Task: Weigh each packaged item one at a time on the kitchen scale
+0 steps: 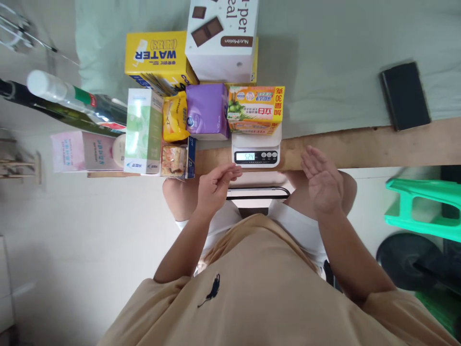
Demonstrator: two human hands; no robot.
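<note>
A white kitchen scale [256, 144] stands at the table edge, its lit display showing what looks like 524. On its platform rests an orange and yellow soap pack [255, 105] with green fruit printed on it. My left hand [218, 187] hovers by the scale's near left corner, fingers stretched out and holding nothing. To the right of the scale, my right hand [324, 180] is raised over the edge, palm showing and fingers extended, also without anything in it. Left of the scale sit a purple pack [208, 110] and a yellow wrapped snack [175, 117].
A white chocolate-print box [221, 43], a yellow WATER box [156, 57], a green-white carton [143, 129], a pink box [86, 151] and bottles [82, 101] crowd the left. A black wallet-like item [405, 96] lies right. A green stool [425, 206] stands below.
</note>
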